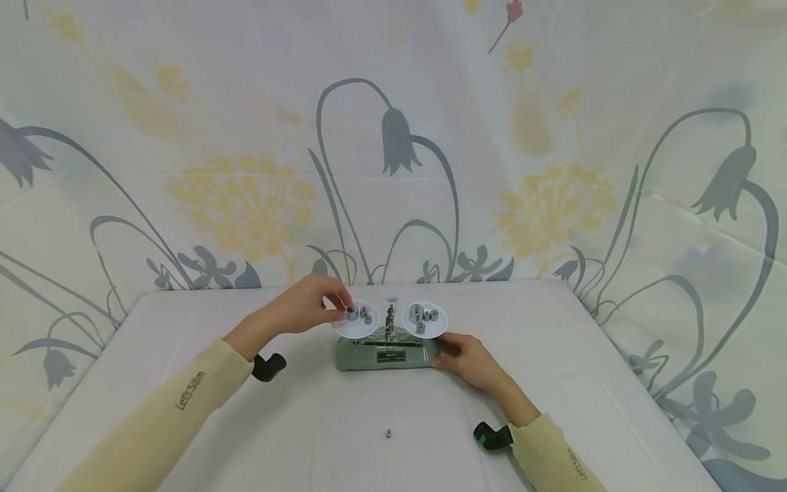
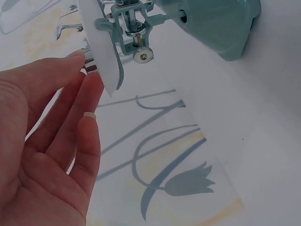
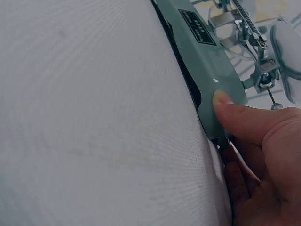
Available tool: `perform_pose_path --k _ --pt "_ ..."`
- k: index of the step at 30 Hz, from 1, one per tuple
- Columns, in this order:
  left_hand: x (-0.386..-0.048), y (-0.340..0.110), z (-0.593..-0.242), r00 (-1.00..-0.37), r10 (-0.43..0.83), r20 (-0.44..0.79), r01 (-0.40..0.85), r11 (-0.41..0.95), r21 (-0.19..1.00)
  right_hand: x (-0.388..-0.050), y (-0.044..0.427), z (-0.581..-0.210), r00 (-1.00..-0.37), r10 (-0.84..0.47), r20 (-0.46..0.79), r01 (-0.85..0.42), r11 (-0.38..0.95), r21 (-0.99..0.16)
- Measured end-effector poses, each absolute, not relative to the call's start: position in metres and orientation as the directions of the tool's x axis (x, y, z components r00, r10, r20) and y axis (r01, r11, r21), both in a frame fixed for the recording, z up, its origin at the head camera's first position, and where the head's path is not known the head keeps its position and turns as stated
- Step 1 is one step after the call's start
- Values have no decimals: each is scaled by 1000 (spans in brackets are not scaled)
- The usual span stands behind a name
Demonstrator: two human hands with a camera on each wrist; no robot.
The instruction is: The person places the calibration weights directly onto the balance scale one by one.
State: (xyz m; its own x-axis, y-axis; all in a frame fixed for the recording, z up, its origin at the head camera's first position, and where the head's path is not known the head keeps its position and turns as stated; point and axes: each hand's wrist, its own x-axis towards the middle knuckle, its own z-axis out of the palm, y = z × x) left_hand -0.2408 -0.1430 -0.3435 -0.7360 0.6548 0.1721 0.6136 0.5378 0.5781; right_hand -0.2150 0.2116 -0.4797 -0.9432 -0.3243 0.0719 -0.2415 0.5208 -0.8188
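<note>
A green balance scale (image 1: 363, 359) with two white pans stands on the table. At its left pan (image 1: 355, 332), my left hand (image 1: 310, 306) pinches a cylindrical metal weight (image 1: 352, 313) between thumb and fingers. The left wrist view shows this weight (image 2: 89, 62) partly hidden by the fingertips, against the pan's inner face. Two smaller weights (image 1: 365, 315) stand beside it. Several weights (image 1: 417, 314) stand on the right pan (image 1: 434, 331). My right hand (image 1: 470, 360) grips the right end of the base (image 3: 202, 70), its thumb on the front and the other fingers behind and below.
One small metal weight (image 1: 388, 433) stands by itself on the white-covered table (image 1: 326, 424), nearer than the scale. A flower-patterned cloth (image 1: 393, 205) hangs behind the table's far edge. The scale's beam and pointer (image 1: 390, 320) rise between the pans.
</note>
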Motion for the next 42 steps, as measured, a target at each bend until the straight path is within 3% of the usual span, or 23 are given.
perform_pose_path --k 16,24,42 --pt "-222 -167 -365 -800 536 269 565 522 639 -214 212 -479 -944 -323 62 -233 523 -820" --pt "-213 -175 -391 -846 485 222 486 529 696 -214 212 -478 -941 -329 73 -245 519 -819" --pt "-192 -152 -437 -767 627 135 474 412 778 -214 212 -479 -941 -328 79 -254 533 -807"
